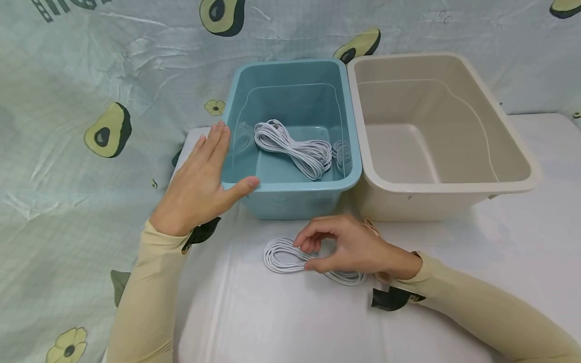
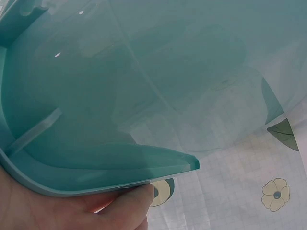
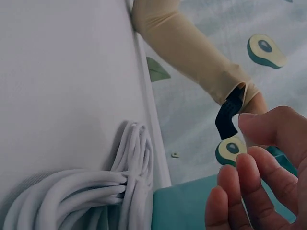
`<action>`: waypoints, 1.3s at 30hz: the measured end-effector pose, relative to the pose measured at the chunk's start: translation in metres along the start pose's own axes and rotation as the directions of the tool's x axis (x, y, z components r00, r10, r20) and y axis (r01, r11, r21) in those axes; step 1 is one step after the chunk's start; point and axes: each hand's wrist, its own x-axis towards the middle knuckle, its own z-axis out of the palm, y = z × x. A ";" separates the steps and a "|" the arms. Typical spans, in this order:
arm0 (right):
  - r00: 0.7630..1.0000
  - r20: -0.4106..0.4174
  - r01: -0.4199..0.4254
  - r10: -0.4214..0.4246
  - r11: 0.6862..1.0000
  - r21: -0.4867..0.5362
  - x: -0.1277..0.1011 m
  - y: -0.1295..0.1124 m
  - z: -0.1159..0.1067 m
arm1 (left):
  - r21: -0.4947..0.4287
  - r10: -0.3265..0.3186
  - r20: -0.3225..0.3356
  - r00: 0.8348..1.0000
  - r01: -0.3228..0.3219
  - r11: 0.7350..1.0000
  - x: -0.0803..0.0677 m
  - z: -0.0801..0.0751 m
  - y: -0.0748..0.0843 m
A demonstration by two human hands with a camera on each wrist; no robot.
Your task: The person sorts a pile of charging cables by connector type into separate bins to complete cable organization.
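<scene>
My left hand (image 1: 197,179) rests on the left rim of the blue bin (image 1: 290,187), fingers straight and thumb extended over the front corner. In the left wrist view, part of that hand (image 2: 120,211) shows against the bin's edge. Over a bundled white cable (image 1: 281,255) on the table hovers my right hand (image 1: 349,247), its fingers loosely bent with nothing between them. The right wrist view shows the cable (image 3: 134,177) tied at its middle, apart from the fingertips (image 3: 218,201). Another white cable bundle (image 1: 295,146) lies inside the blue bin.
A beige bin (image 1: 445,187) stands against the blue bin's right side. Something beige and cord-like (image 1: 372,228) shows partly behind my right hand. The bins stand on a white-covered table (image 1: 295,322), with an avocado-print sheet (image 1: 154,65) behind and to the left.
</scene>
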 end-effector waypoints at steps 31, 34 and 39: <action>0.973 0.094 -0.162 0.212 0.909 -0.383 0.002 0.015 0.011 | -0.006 -0.008 0.020 1.000 0.008 1.000 -0.001 -0.002 0.001; 0.970 0.094 -0.168 0.223 0.900 -0.401 0.002 0.017 0.011 | -0.005 -0.008 0.018 1.000 0.008 1.000 -0.001 -0.002 0.001; 0.971 0.089 -0.163 0.221 0.890 -0.425 0.002 0.018 0.011 | -0.006 -0.004 0.016 1.000 0.004 1.000 -0.001 -0.001 0.000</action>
